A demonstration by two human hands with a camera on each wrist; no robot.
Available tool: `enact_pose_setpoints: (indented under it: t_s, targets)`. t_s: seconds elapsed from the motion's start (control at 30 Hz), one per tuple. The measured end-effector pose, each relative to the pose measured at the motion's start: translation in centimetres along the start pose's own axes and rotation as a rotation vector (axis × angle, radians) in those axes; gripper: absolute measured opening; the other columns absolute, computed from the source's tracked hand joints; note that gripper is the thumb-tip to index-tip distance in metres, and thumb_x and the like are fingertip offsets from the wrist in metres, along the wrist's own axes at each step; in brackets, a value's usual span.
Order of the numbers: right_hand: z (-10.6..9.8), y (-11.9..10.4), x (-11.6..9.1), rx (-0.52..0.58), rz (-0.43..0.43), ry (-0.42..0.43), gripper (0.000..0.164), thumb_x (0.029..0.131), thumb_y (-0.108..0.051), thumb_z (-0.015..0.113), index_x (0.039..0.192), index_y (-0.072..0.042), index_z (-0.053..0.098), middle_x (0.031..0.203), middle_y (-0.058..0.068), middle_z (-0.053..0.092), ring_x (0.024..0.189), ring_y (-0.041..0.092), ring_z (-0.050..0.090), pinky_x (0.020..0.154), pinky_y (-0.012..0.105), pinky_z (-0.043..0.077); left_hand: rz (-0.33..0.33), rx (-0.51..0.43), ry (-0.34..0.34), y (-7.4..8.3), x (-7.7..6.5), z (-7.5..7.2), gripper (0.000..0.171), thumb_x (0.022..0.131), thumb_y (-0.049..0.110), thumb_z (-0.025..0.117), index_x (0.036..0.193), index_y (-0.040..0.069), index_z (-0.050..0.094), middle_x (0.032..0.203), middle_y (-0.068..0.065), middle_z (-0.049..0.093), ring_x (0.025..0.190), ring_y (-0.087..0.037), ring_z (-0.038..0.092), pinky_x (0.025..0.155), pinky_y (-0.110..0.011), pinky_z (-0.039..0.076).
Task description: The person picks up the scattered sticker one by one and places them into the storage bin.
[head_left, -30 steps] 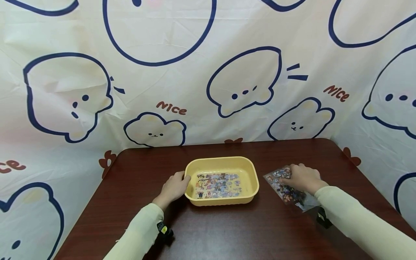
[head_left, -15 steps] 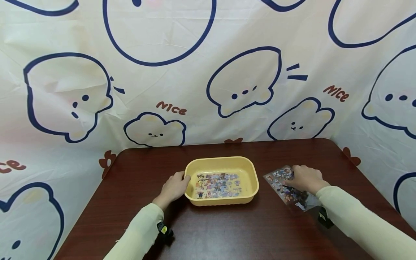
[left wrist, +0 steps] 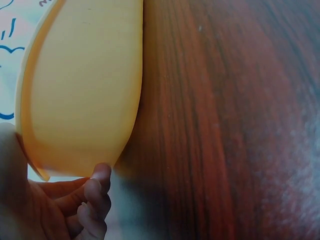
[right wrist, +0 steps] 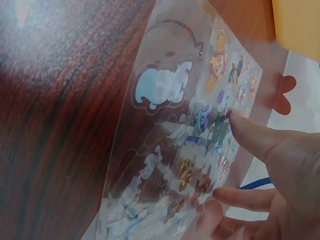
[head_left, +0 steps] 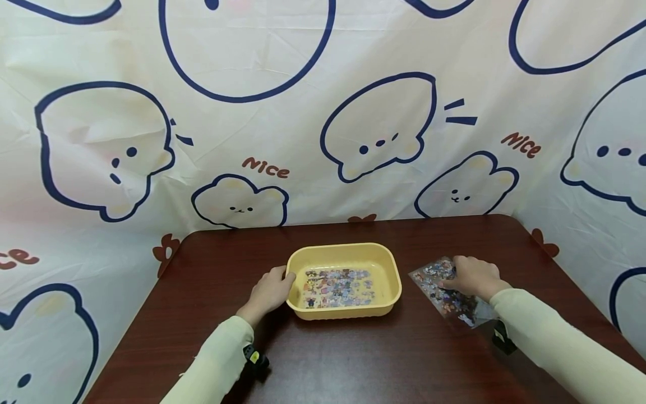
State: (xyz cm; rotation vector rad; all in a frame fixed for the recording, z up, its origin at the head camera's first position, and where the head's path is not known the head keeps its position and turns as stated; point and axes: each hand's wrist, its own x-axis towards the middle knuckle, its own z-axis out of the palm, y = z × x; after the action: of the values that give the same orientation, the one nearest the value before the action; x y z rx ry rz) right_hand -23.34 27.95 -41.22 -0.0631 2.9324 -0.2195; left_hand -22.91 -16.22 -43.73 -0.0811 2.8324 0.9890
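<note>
Pieces (head_left: 339,289) in tray (head_left: 345,313): head view only

In the head view, the word "Nice" (head_left: 266,168) is printed in red-brown on the pale cloth (head_left: 303,132), left of centre; a second "Nice" (head_left: 521,145) is printed farther right, slanted. At the left edge, a cut-off word (head_left: 19,260) can be read only as "ce". Scrap lettering (left wrist: 44,2) in the left wrist view cannot be read.

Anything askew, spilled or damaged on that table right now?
Nothing looks spilled or damaged. Only the sticker sheet at the right hand sits askew, its edges slanted against those of the yellow tray.
</note>
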Motion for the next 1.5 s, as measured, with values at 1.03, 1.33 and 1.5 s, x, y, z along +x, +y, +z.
enact_pose_setpoints:
  t_s: [1.03, 1.33, 1.5]
  targets:
    - [-0.15, 0.67, 0.81, 0.095, 0.041, -0.055, 0.082, 0.080, -0.048, 0.082, 0.128, 0.013, 0.053, 0.109, 0.026, 0.068, 0.079, 0.026, 0.059, 0.066, 0.041, 0.042, -0.006, 0.009, -0.006, -0.21, 0.14, 0.06, 0.049, 0.104, 0.033, 0.040, 0.142, 0.006, 0.056, 0.083, -0.004, 0.065, 0.066, -0.015, 0.060, 0.061, -0.029, 0.041]
    - [0.01, 0.61, 0.53, 0.149, 0.066, -0.038, 0.050, 0.084, -0.038, 0.080, 0.103, 0.004, 0.062, 0.079, 0.008, 0.062, 0.069, 0.022, 0.056, 0.065, 0.041, 0.037, -0.003, -0.003, 0.000, -0.19, 0.07, 0.12, 0.048, 0.103, 0.032, 0.040, 0.140, 0.005, 0.057, 0.082, -0.005, 0.065, 0.065, -0.015, 0.059, 0.060, -0.029, 0.041]
    - [-0.25, 0.96, 0.32, 0.166, 0.037, -0.024, 0.051, 0.088, -0.035, 0.076, 0.112, 0.008, 0.064, 0.085, 0.010, 0.068, 0.071, 0.021, 0.058, 0.065, 0.040, 0.039, -0.001, 0.001, 0.000, -0.11, -0.01, 0.06, 0.049, 0.103, 0.032, 0.040, 0.140, 0.004, 0.056, 0.082, -0.005, 0.065, 0.064, -0.015, 0.059, 0.061, -0.029, 0.041]
